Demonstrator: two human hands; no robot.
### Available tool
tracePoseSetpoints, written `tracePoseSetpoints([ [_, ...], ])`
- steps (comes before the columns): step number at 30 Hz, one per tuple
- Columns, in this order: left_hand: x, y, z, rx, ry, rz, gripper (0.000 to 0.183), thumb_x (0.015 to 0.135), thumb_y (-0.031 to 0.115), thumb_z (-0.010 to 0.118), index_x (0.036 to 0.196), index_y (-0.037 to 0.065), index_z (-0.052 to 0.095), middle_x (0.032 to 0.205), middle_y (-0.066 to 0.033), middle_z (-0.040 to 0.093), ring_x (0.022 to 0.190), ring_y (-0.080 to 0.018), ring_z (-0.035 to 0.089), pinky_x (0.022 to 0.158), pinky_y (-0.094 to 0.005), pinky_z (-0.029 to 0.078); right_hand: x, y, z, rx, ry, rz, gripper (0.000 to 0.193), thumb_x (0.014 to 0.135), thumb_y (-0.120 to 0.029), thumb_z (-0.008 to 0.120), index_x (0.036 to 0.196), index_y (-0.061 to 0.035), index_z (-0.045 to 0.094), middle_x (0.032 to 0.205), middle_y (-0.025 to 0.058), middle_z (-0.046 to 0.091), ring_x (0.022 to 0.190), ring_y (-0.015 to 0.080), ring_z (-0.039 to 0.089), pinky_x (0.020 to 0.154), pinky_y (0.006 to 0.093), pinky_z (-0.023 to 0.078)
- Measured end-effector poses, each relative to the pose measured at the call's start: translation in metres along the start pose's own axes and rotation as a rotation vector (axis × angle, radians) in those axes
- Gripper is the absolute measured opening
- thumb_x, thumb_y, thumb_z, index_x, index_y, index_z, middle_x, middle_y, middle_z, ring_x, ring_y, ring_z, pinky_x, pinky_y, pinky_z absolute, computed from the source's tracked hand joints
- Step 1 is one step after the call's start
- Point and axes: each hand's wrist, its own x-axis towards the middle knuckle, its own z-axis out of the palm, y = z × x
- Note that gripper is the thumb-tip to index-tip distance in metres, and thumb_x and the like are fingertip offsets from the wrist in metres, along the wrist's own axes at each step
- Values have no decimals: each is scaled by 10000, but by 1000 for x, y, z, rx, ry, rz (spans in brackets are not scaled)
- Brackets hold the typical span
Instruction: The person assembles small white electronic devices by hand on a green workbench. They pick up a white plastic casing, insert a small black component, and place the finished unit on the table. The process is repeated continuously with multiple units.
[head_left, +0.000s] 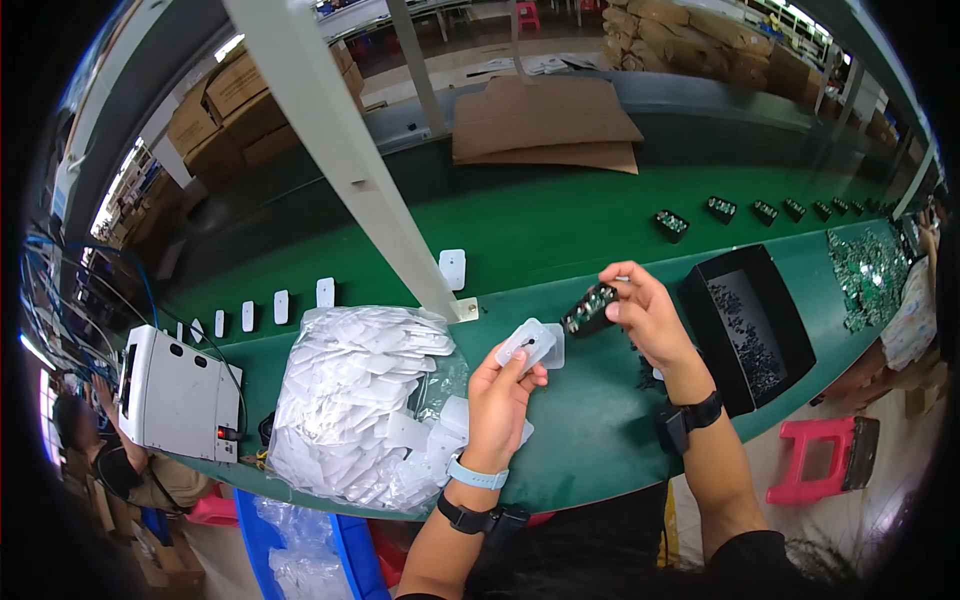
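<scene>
Left fingers point(514, 366) hold rounded white plastic plates point(526, 337), right fingers point(628, 314) boxy black circuit module point(588, 309), left of black rectangular bin point(785, 320); likely light; grip edges.

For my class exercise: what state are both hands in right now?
Left hand: closed, holding white plastic pieces.
Right hand: closed, holding a black case with circuitry inside.

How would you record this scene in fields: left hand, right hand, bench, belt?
Left hand: holding at least one thin white cover
Right hand: holding a small black case
Bench: clear bag of loose white covers at left; black bin of small dark parts at right
Belt: white-topped pieces towards left, open black cases towards right
</scene>
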Motion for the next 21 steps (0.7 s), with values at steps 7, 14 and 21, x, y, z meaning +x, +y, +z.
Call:
tracePoseSetpoints([
  [7,2,0,-3,-163,-40,-119,452,1111,333,399,1341,-29,543,1262,-169,662,1045,-270,649,955,-428,513,-14,15,6,70,-165,107,383,881,49,730,1229,0,578,1049,51,690,965,92,662,842,254,545],
  [14,-2,-5,14,-33,-47,-43,452,1093,214,465,1431,-86,487,1380,-183,602,1284,-280,581,1128,-432,437,-18,11,13,-8,-24,48,309,877,-11,770,1151,-33,627,971,80,736,877,89,691,792,231,552],
  [21,-8,-9,13,112,-103,8,420,1051,168,557,1389,-79,533,1389,-181,597,1300,-258,570,1128,-426,440,-19,10,15,-170,12,63,263,862,-35,794,1084,10,660,965,105,752,853,107,711,776,252,580],
])
